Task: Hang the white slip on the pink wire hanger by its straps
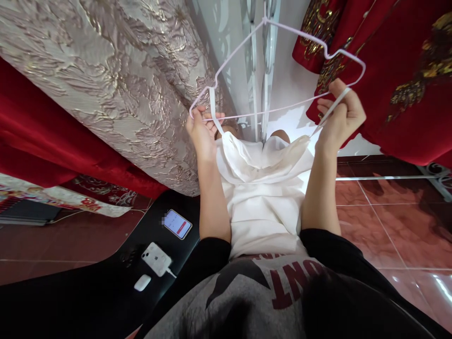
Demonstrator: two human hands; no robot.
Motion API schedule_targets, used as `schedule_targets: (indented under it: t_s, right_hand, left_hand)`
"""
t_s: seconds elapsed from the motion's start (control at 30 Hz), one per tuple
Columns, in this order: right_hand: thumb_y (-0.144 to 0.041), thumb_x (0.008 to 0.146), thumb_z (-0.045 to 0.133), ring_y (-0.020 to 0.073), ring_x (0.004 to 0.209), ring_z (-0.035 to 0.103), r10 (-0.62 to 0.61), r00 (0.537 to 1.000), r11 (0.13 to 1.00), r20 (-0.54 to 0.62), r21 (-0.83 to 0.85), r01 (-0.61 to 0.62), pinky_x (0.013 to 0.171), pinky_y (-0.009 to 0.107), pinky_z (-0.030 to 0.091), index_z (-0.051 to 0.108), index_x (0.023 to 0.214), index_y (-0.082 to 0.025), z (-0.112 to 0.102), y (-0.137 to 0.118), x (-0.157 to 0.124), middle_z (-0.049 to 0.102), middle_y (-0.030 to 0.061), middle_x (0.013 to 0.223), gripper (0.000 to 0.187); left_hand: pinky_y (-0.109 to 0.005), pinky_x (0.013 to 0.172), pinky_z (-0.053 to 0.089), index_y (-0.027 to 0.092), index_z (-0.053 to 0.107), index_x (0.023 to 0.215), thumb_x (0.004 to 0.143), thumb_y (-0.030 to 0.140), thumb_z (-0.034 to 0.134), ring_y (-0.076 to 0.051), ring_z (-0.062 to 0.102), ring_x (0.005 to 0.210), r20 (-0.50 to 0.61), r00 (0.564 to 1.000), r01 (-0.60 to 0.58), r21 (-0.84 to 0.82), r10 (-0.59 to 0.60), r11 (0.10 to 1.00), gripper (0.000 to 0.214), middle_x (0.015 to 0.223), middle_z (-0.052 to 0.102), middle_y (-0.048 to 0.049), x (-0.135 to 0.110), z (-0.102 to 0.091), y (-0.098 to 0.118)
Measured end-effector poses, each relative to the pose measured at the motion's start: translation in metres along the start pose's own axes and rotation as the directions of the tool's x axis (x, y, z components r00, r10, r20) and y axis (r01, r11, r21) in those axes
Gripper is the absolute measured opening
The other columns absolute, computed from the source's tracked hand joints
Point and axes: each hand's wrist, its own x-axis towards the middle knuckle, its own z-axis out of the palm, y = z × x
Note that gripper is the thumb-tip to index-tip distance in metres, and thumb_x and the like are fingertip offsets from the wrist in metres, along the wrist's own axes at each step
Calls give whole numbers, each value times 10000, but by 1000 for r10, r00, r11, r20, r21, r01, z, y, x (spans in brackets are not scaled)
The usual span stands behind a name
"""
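Observation:
A light pink clothes hanger (237,48) is held up in front of me. My left hand (204,134) grips its lower left corner, with the fingers around the end of the bottom bar. One strap (212,104) of a white strappy garment (264,202) hangs in the hanger's left notch and passes by my left fingers. My right hand (342,115) is closed on the other strap (332,109), close to the hanger's right end, and pulls it taut. The garment's neckline sags between the hands, and its lower part lies over my lap.
A textured pinkish curtain-like cloth (141,94) hangs on the left, and red embroidered fabric (399,84) on the right. Metal poles (259,94) stand ahead. Beside me, a black bench (106,287) bears a lit phone (178,224), a white phone (156,259) with a cable and an earbud case (142,282).

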Motion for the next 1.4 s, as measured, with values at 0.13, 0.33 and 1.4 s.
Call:
schedule_targets:
  t_s: [0.13,0.33,1.4]
  right_hand:
    - [-95,820,482,188,839,681,-186,978,982,-96,-2,187,858,409,551,710,940,-171,-21,1,17,677,56,920,269]
    - [-326,794,692,176,748,677,-216,975,976,57,-24,217,734,363,545,729,909,-188,-34,-12,37,681,52,816,184]
    - [-237,848,554,166,799,586,5,676,824,737,-386,415,947,428,408,621,892,-220,61,-42,-61,656,-4,789,82]
  left_hand:
    - [-438,1049,469,270,494,921,988,479,465,-259,644,1121,11,1000,-15,46,15,999,222,725,628,-20,1,-10,25]
    - [-444,1081,418,237,437,907,1080,307,285,-201,582,1195,3,1000,-14,42,14,999,240,596,514,5,-1,-7,44]
    - [-369,1042,405,313,428,1182,806,-24,681,-218,402,1338,2,913,-398,215,408,892,565,1352,471,22,-43,12,41]
